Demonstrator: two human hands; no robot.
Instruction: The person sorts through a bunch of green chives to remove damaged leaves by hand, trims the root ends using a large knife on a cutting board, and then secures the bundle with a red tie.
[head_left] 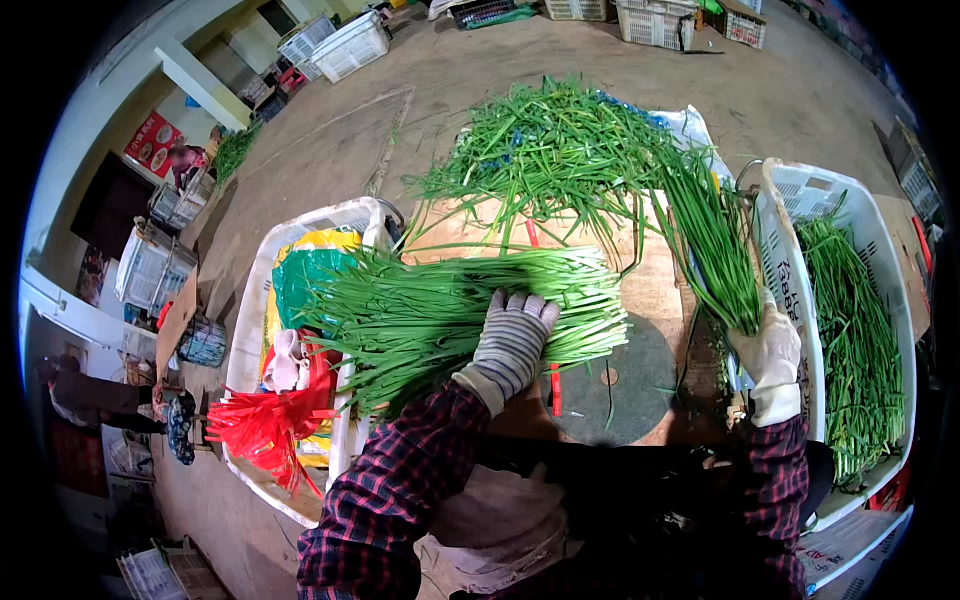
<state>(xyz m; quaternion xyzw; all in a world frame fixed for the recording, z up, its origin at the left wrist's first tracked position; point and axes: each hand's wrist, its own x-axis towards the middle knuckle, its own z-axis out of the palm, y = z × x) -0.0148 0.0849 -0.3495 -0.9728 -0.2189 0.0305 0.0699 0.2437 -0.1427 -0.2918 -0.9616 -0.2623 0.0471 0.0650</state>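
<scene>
A thick bundle of garlic chives (420,290) lies across a wooden board, its pale stalk ends to the right. My left hand (512,345), in a striped glove, presses down on the bundle near the stalks, fingers curled over it. At the right, my right hand (768,352), in a whitish glove, grips the lower end of a smaller bunch of chives (708,240). That bunch's leaves lean away to the upper left, toward a loose heap of chives (560,145) on the far side of the board. A red strip (556,390) shows below the bundle.
A white crate (258,285) at left holds coloured bags, red plastic strips (275,425) and something pink. The right crate (790,240) holds more chives. A dark round disc (620,385) lies on the board (655,290). Two people and stacked crates are farther left.
</scene>
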